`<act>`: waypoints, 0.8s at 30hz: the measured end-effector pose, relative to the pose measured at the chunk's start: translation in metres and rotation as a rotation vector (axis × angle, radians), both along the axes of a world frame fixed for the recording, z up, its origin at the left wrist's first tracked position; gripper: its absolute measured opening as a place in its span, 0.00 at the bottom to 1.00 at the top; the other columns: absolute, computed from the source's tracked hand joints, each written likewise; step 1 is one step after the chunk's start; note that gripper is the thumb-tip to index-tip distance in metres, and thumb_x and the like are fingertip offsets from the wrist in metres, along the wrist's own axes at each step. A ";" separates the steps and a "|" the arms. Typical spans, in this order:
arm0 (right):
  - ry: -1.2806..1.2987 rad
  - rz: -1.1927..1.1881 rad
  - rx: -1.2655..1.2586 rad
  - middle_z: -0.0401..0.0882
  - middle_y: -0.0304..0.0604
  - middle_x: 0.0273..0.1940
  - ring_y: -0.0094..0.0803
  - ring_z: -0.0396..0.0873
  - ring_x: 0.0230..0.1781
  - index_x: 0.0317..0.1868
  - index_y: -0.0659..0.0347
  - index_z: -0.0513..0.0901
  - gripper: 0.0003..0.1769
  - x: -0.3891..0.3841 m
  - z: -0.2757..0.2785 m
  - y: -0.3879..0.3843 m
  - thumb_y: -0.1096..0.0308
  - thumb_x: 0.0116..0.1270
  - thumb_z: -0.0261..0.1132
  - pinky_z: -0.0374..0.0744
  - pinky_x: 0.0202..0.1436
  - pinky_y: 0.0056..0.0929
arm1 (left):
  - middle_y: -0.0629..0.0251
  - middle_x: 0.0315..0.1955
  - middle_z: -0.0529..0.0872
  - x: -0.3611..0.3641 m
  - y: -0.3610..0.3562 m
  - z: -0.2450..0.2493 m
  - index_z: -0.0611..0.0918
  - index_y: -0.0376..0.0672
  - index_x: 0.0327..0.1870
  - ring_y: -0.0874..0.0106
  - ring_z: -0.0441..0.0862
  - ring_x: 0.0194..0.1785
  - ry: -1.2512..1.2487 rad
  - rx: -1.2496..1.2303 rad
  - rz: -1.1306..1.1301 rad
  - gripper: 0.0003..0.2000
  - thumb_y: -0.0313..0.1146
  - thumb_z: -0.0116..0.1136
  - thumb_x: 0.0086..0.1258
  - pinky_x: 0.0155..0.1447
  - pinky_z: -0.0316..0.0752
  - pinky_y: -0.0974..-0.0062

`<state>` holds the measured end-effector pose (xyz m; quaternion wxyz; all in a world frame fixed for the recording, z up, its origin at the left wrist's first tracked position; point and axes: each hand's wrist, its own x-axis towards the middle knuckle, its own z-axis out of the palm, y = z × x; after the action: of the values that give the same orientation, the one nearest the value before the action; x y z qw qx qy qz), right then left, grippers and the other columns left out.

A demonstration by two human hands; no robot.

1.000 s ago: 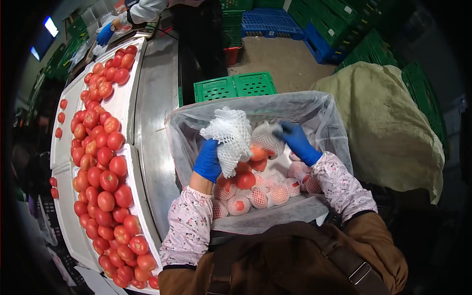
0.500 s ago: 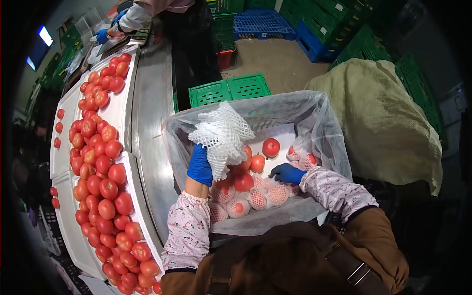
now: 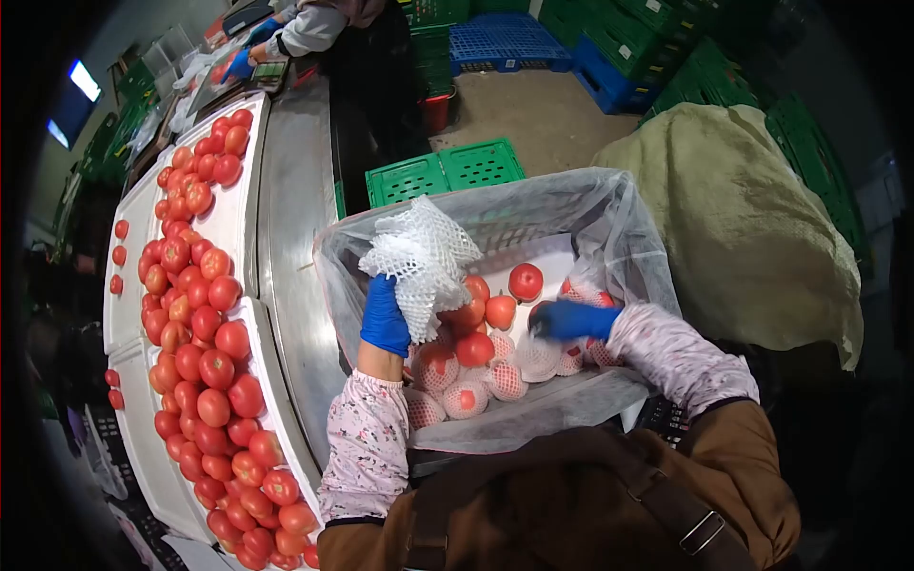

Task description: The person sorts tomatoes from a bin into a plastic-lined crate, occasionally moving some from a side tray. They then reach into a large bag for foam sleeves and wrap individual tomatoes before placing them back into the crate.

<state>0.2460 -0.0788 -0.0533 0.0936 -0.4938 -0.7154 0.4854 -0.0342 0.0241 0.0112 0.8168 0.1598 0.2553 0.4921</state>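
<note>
A bunch of white foam net sleeves (image 3: 419, 252) is gripped in my left hand (image 3: 385, 314), which wears a blue glove and is closed around its lower end. My right hand (image 3: 576, 321), also blue-gloved, is over the right side of the lined crate (image 3: 533, 423). Its fingers are smeared by motion, and a dark red patch shows at their tips; I cannot tell whether they hold it. Bare tomatoes (image 3: 525, 282) lie in the crate's middle. Tomatoes in foam nets (image 3: 466, 400) line its near side and right end, and a blurred netted one (image 3: 538, 360) sits just below my right hand.
Many loose tomatoes (image 3: 215, 368) fill white foam trays (image 3: 228, 214) on the left, beside a metal counter edge (image 3: 290, 219). A green crate (image 3: 445, 173) stands beyond the lined one. A pale woven sack (image 3: 733, 228) is at right. Another person's gloved hand (image 3: 238, 67) works at the far counter.
My right hand has risen slightly and moved right, now blurred. My left hand still holds the foam net sleeves, nearly in place. The other person's hands have shifted right.
</note>
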 end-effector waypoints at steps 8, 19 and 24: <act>-0.279 0.113 0.065 0.76 0.49 0.35 0.44 0.75 0.37 0.36 0.61 0.75 0.15 -0.034 0.008 -0.037 0.69 0.45 0.61 0.73 0.39 0.36 | 0.61 0.48 0.75 -0.007 0.004 -0.012 0.68 0.40 0.56 0.65 0.74 0.51 0.004 0.000 -0.005 0.23 0.36 0.52 0.58 0.55 0.71 0.67; 0.237 0.083 -0.084 0.72 0.52 0.47 0.42 0.73 0.45 0.53 0.57 0.72 0.26 -0.003 -0.083 -0.049 0.61 0.51 0.60 0.71 0.49 0.35 | 0.61 0.46 0.76 0.000 0.002 -0.004 0.70 0.40 0.54 0.67 0.75 0.48 0.014 0.036 -0.015 0.21 0.33 0.51 0.58 0.53 0.72 0.69; -0.260 0.051 -0.097 0.75 0.51 0.42 0.43 0.73 0.45 0.47 0.55 0.75 0.21 -0.039 -0.002 -0.045 0.65 0.50 0.62 0.70 0.48 0.36 | 0.61 0.45 0.77 -0.003 0.000 -0.005 0.70 0.40 0.53 0.66 0.76 0.48 0.004 0.010 0.040 0.20 0.33 0.52 0.58 0.52 0.72 0.68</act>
<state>0.2066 -0.1235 -0.0551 -0.0361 -0.5383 -0.7094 0.4534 -0.0370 0.0245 0.0066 0.8054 0.1599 0.2576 0.5093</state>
